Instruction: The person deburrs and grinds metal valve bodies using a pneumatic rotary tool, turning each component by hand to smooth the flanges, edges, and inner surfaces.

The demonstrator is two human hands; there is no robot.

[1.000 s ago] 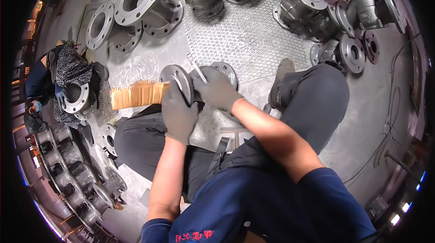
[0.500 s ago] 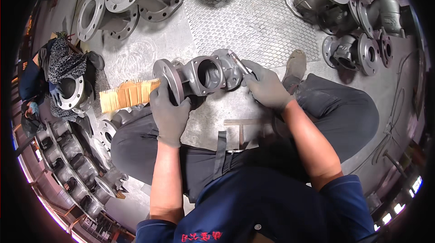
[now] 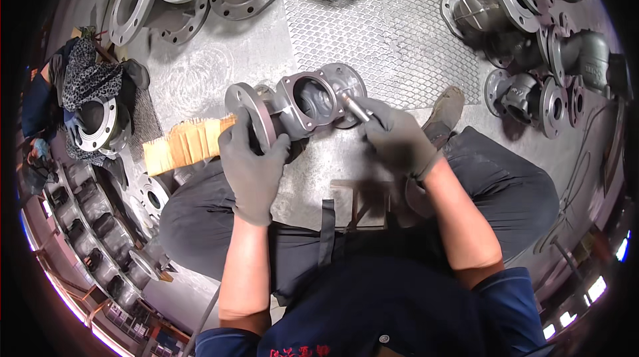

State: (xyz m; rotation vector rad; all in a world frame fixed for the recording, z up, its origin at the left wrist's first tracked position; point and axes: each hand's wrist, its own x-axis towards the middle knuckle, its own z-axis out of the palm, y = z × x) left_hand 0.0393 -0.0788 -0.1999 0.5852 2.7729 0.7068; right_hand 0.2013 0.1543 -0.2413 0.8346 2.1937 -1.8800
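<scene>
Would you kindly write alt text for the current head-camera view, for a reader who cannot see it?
A gloved left hand grips one flange of a grey metal casting, while the gloved right hand holds a slim tool near its other flange. More flanged castings stand and lie around, with a brown cardboard strip to the left.

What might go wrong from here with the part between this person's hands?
The left hand grips the valve at one round flange, so the piece might roll or tip.

The tool in the right hand points at the other flange; a slip might scratch it.
</scene>
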